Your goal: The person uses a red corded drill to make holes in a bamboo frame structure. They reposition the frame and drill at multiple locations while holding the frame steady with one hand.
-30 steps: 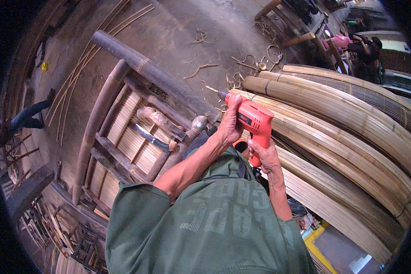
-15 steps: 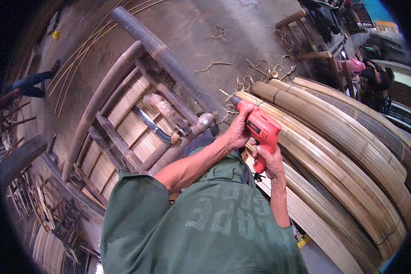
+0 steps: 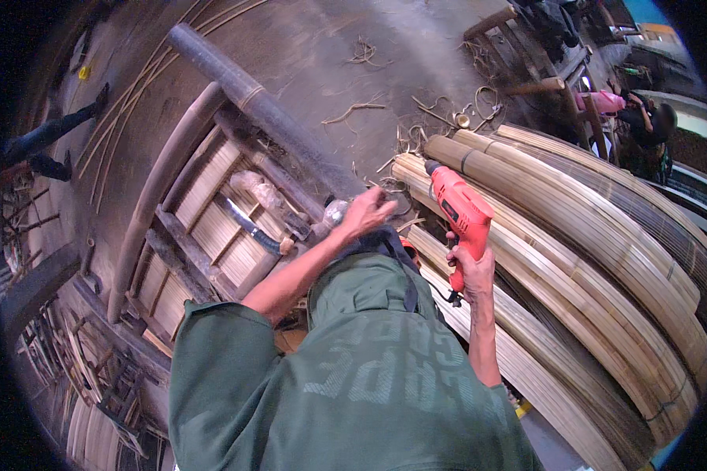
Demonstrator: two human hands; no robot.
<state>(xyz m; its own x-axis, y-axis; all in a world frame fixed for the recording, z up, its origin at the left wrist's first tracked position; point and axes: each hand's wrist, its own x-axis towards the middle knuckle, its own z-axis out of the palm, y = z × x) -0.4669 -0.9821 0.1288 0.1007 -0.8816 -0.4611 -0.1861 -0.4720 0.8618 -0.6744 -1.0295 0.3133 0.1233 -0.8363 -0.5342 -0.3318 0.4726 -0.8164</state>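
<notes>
My right hand (image 3: 474, 271) grips the handle of a red power drill (image 3: 462, 206). The drill's dark chuck (image 3: 432, 167) points up and to the left, over the end of a bamboo bundle (image 3: 518, 228). I cannot make out a bit in it. Apart from the drill, my left hand (image 3: 369, 212) hovers beside the bamboo chair frame, its fingers slightly blurred but apart, with nothing visible in them. That dark bamboo frame (image 3: 165, 169) has pale slatted panels (image 3: 212, 212). Against it lie a plastic-wrapped piece (image 3: 261, 193) and a dark curved tube (image 3: 247, 222).
Rolled bamboo slat bundles (image 3: 597, 212) fill the right side. A thick bamboo pole (image 3: 251, 98) runs along the frame's far side. Loose strips (image 3: 361, 110) lie on the floor. Someone's legs (image 3: 59, 137) show at far left; another person (image 3: 648, 118) is at far right.
My left hand has let go of the drill's front and moved left. My right hand still holds the drill, its nose now tilted further upward. The bit seen earlier no longer shows.
</notes>
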